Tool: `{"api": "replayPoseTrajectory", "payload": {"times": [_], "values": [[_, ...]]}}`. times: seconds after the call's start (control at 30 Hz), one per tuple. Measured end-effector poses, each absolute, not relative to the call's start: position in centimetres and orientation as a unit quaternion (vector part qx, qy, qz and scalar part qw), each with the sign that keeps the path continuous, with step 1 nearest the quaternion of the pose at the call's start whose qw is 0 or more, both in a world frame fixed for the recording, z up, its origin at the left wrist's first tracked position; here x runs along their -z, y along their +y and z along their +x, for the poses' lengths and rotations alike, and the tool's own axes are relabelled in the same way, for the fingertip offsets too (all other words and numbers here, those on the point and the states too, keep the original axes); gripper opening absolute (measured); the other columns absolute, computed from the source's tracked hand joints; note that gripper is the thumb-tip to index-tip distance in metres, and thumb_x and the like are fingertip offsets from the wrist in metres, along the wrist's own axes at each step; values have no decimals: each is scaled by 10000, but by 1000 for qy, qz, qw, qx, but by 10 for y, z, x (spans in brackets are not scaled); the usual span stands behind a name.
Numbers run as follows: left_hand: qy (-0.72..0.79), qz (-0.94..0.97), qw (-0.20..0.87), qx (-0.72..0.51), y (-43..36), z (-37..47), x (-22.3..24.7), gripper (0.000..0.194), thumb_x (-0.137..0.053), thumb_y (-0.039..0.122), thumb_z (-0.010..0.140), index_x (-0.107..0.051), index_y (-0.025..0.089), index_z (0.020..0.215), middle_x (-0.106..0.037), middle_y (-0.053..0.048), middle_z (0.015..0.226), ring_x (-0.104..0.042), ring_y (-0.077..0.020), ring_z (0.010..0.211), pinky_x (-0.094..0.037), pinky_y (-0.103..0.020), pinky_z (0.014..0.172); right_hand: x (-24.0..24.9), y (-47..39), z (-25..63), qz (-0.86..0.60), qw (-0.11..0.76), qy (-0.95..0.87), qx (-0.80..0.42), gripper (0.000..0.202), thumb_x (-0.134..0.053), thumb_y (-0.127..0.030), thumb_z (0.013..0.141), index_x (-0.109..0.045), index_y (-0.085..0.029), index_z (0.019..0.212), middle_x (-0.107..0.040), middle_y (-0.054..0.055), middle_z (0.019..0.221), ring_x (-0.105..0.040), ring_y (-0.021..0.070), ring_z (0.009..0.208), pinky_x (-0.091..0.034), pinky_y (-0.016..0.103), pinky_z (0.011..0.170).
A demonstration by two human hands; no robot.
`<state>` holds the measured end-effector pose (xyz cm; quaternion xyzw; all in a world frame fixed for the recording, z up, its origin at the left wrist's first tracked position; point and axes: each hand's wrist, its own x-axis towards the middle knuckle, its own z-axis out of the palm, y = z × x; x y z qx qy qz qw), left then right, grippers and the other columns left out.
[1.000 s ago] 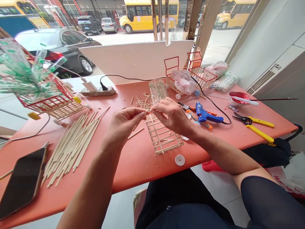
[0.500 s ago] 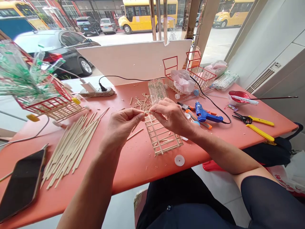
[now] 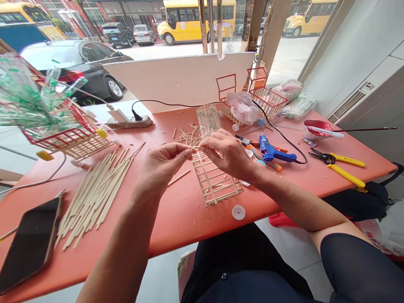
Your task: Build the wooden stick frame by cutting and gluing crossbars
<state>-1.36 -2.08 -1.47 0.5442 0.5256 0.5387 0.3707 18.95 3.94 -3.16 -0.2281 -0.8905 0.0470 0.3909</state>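
Note:
My left hand (image 3: 159,166) and my right hand (image 3: 230,155) meet above the middle of the table, each in a pinch. Between their fingertips is a short, pale wooden stick (image 3: 195,147), mostly covered by the fingers. Just below lies a ladder-like frame of wooden sticks (image 3: 207,179), flat on the red table (image 3: 176,223), its far end partly behind my hands. Past my fingers are a pile of short stick pieces (image 3: 191,134) and clear plastic-wrapped sticks (image 3: 208,118). A white plastic disc (image 3: 238,212) rests near the table's front edge.
Long sticks (image 3: 94,198) and a phone (image 3: 30,240) lie at left, near a stick basket (image 3: 69,145). On the right are a blue glue gun (image 3: 271,152) with its cord, yellow-handled pliers (image 3: 347,170) and a red paint cup (image 3: 315,130). A power strip (image 3: 131,123) sits behind.
Both hands keep nearly the same place and pinch, with only a very slight shift of the fingers. The whole view has moved a few pixels.

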Motion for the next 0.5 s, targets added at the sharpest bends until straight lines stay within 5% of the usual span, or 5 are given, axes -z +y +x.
{"api": "replayPoseTrajectory", "payload": {"times": [0.3, 0.5], "values": [[534, 501, 392, -557, -21, -11, 13, 84, -862, 197, 676, -816, 192, 746, -747, -21, 685, -596, -121, 623, -488, -243, 600, 31, 40, 191, -226, 389, -892, -35, 265, -527, -280, 1136, -757, -165, 1074, -731, 79, 965, -548, 213, 899, -448, 346, 889], [534, 504, 396, -552, -21, -14, 17, 181, -928, 268, 652, -831, 183, 778, -781, -41, 754, -633, -137, 683, -531, -256, 660, 31, 40, 190, -228, 385, -893, -39, 264, -525, -277, 1134, -747, -172, 1035, -718, 74, 945, -542, 213, 892, -444, 348, 876]]}}
